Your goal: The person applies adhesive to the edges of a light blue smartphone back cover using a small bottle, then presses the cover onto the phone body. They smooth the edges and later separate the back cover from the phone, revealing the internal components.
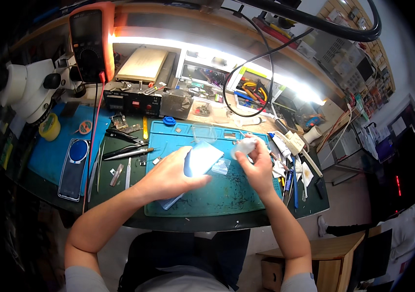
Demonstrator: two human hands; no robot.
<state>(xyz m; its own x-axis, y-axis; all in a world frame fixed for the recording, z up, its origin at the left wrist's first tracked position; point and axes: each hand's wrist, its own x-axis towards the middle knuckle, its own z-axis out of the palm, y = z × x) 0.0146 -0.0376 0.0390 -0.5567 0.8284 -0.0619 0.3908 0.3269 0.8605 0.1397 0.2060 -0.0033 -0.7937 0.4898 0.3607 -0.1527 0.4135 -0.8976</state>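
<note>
Over the blue work mat [212, 194], my left hand [171, 170] grips a flat, glossy panel [205, 158] by its left side. Strong glare whitens its surface, so I cannot tell whether it is a phone or a loose cover. My right hand [258, 168] has its fingers closed round a small, whitish, rounded thing [246, 145], held just to the right of the panel. Between the hands a small clear plastic bag [221, 166] lies on the mat. Partly under my left forearm sits another bluish flat piece [171, 201].
Left of the mat lie pliers [122, 137], tweezers [128, 173] and a phone [73, 168]. An orange multimeter [90, 44] hangs above, beside a microscope [29, 92]. A clear box [204, 131] stands behind the panel. Tools and a brush [295, 143] crowd the right side.
</note>
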